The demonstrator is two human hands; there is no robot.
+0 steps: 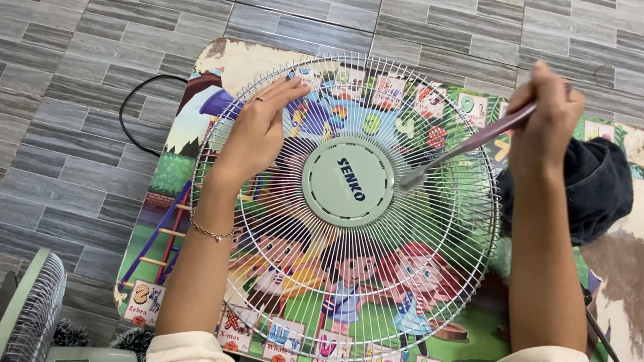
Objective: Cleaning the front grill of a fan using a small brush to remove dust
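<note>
Head camera view: looking straight down at two bare hands working over a fan grille on a low table.
Floor: grey wood-look tiles (80, 60) surround the table on the top and left sides.
Table: a low tabletop (231, 57) printed with a bright cartoon of children, letters and numbers, its surface worn at the upper left corner.
Fan grille: a round white wire guard (429, 268) lies flat on the table and covers most of it; a pale green round cap (347, 181) sits at its centre.
Dark cloth: a bundle of navy fabric (597, 188) lies at the right edge of the table, just beside the grille.
Second fan part: a pale ribbed piece (30, 308) shows at the lower left corner, off the table.
Cable: a black cord (131, 110) loops on the floor by the table's left edge.
Left hand: the left hand (258, 131) rests flat on the upper left wires, fingers spread and loose, gripping nothing; a thin bracelet circles the wrist.
Right hand: the right hand (547, 117) is closed around the handle of a brush.
Brush: a slim purplish toothbrush-like brush (469, 144) slants down to the left, its head touching the wires just right of the green cap.
</note>
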